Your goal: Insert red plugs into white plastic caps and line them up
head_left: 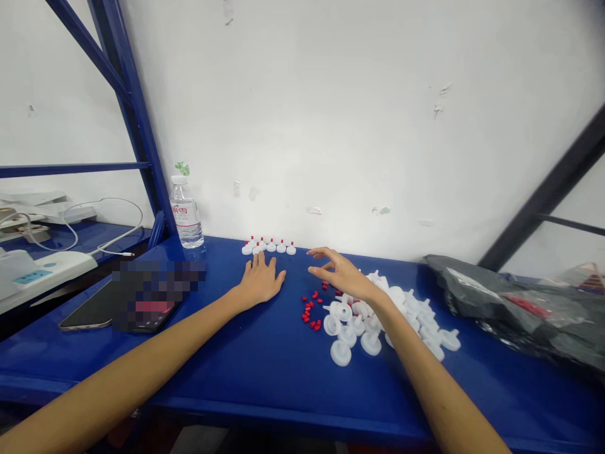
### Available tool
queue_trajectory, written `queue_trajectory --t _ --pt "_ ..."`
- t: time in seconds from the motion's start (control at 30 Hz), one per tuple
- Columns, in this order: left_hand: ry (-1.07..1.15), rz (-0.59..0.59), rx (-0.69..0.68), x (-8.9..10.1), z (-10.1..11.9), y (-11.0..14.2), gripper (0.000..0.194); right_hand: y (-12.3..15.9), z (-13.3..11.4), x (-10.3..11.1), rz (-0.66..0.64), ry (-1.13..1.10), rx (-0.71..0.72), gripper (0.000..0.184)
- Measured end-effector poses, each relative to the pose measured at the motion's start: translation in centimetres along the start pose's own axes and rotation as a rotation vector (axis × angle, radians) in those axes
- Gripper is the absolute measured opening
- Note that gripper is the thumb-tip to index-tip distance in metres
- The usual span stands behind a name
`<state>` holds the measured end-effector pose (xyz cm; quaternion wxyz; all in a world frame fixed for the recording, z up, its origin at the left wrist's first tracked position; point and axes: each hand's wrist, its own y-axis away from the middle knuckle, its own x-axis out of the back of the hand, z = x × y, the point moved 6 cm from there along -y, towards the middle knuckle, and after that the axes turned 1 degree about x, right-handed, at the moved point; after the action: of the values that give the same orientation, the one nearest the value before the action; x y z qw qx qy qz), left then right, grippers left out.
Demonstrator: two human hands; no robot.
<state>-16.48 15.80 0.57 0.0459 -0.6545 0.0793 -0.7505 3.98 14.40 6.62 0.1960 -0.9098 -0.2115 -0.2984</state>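
Backdrop, 12 o'clock: plain off-white wall [302, 126], marked by small peeled patches [382, 210] low down and toward 1 o'clock; green scrap [182, 168] on it toward 10 o'clock. Foreground, 6 o'clock: glossy blue surface [265, 378], far edge close to wall, raised front edge. At 10 to 11 o'clock: blue upright [142, 139], leaning in view, with diagonal brace [89, 47] and horizontal rail [75, 169]. At 9 o'clock: second blue tabletop [113, 234]. At 2 to 3 o'clock: dark slanting bar [553, 183], thinner rail [571, 224] joined. Light: soft, diffuse; faint sheen on surface.
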Motion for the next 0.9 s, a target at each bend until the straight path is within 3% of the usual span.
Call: queue_trajectory --t 0.23,0.37,0.47,0.57,0.7,0.9 --pt "0.014 0.062 -0.056 0.6 0.3 0.2 0.055 -0.1 -0.3 0.4 -0.005 0.098 0.025 0.033" --pt "0.106 0.146 -0.222 2.0 2.3 1.0 0.042 -0.3 0.4 1.6 0.056 0.277 -0.006 0.025" --pt "0.262 0.127 -0.379 2.6 4.3 2.0 0.031 0.0 0.9 2.9 0.075 0.349 -0.060 0.024" --pt "0.402 0.041 -0.442 2.4 5.5 2.7 0.024 0.8 1.1 3.3 -0.107 0.251 -0.104 0.032" --pt "0.505 -0.030 -0.424 2.1 5.8 2.9 0.018 2.3 0.4 3.1 -0.404 0.101 -0.140 0.043" --pt "0.572 -0.077 -0.429 2.0 5.6 2.5 0.013 3.0 0.7 2.8 -0.535 0.105 -0.227 0.041"
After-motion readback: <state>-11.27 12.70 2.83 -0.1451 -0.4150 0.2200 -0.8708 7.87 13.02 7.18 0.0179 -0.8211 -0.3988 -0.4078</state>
